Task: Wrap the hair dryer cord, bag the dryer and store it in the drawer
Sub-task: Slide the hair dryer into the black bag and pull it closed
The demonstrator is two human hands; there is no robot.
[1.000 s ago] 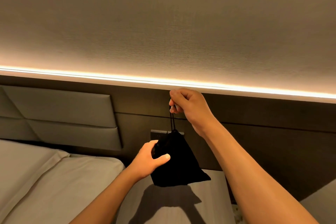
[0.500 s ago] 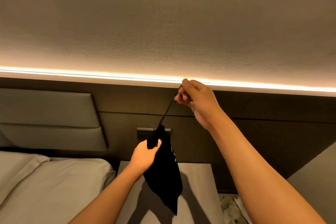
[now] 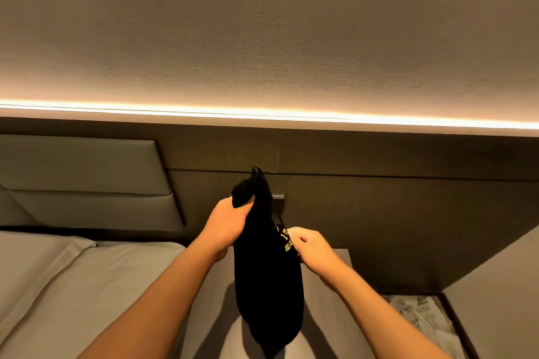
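A black drawstring bag (image 3: 268, 285) with gold lettering hangs in the air above the bedside table (image 3: 326, 315). Its neck is gathered tight and its bulging body points down. My left hand (image 3: 226, 226) is closed around the neck of the bag just below the bunched top. My right hand (image 3: 310, 245) touches the bag's right side near the lettering, fingers curled against the cloth. The hair dryer and its cord are hidden; whatever fills the bag cannot be seen. No drawer shows in the view.
A bed with grey sheets (image 3: 73, 285) lies at the left, its padded headboard (image 3: 84, 178) behind it. A dark wall panel with a switch plate (image 3: 278, 198) stands behind the bag. A patterned floor strip (image 3: 423, 318) shows at the right beside another grey surface (image 3: 501, 300).
My right hand let go of the drawstring it held high and came down to the bag's right side. The bag's neck is now drawn tight, and the bag hangs lower from my left hand.
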